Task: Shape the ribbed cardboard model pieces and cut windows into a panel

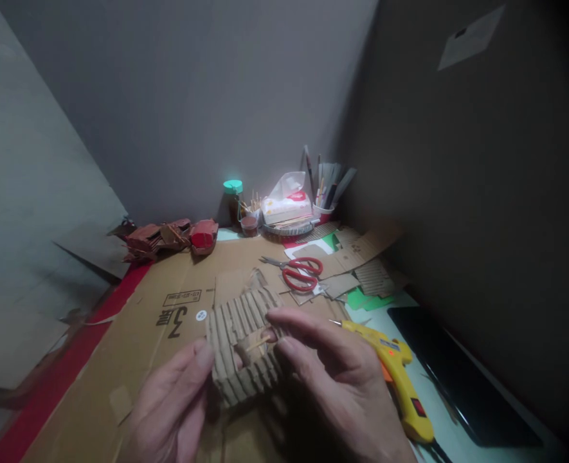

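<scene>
Between my two hands is a small corrugated cardboard piece (234,321), ribbed on its face, with an opening in its middle. A thin wooden stick (259,343) shows across that opening. My left hand (175,402) grips the piece's left edge, thumb in front and the other fingers behind. At the right edge, my right hand (335,376) pinches it with thumb and index finger; some fingertips show through the opening. Just to the right of my right hand lies a yellow hot glue gun (402,379) with a small orange light.
Red-handled scissors (301,273) lie beyond the piece on a large cardboard sheet (163,347). Cardboard scraps (361,254) pile up at right. A black tablet-like slab (462,379) lies far right. At the back stand a tissue pack (287,206), a green-lidded bottle (233,199) and reddish cardboard models (156,241).
</scene>
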The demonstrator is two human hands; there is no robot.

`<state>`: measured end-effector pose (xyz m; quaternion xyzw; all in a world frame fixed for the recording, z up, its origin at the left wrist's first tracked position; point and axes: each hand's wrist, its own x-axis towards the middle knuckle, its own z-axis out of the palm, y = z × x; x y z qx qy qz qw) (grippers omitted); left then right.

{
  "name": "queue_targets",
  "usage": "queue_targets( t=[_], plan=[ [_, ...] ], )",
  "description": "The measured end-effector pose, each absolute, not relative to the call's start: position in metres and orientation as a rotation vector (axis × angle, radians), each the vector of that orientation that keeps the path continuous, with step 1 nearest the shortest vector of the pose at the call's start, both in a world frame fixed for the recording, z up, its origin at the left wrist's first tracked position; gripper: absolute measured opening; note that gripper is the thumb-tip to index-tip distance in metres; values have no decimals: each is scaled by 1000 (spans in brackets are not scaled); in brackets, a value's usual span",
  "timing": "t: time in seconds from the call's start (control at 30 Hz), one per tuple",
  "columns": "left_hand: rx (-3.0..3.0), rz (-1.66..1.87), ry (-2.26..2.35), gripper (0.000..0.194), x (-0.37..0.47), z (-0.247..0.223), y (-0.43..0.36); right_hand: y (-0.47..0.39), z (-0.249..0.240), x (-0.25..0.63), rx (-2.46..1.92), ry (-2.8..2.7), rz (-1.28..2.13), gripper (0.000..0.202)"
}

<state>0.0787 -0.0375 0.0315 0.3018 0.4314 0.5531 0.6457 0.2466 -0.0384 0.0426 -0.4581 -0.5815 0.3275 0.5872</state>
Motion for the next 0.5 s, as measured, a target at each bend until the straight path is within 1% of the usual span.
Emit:
queue_targets(
  t=[0.13, 0.27, 0.43, 0.5],
  plan=[
    [635, 1299, 995, 32, 78, 31, -38, -37, 43, 246, -1035, -1375, 831, 24],
    [508, 1289, 1072, 24, 83, 44, -43, -37, 44, 248, -1062, -1382, 947, 19],
    [514, 1298, 1115, 30, 87, 52, -47, -37, 42, 248, -1036, -1398, 971, 21],
    [506, 1309, 1103, 29, 87, 51, -46, -38, 42, 247, -1039, -1391, 952, 22]
  ],
)
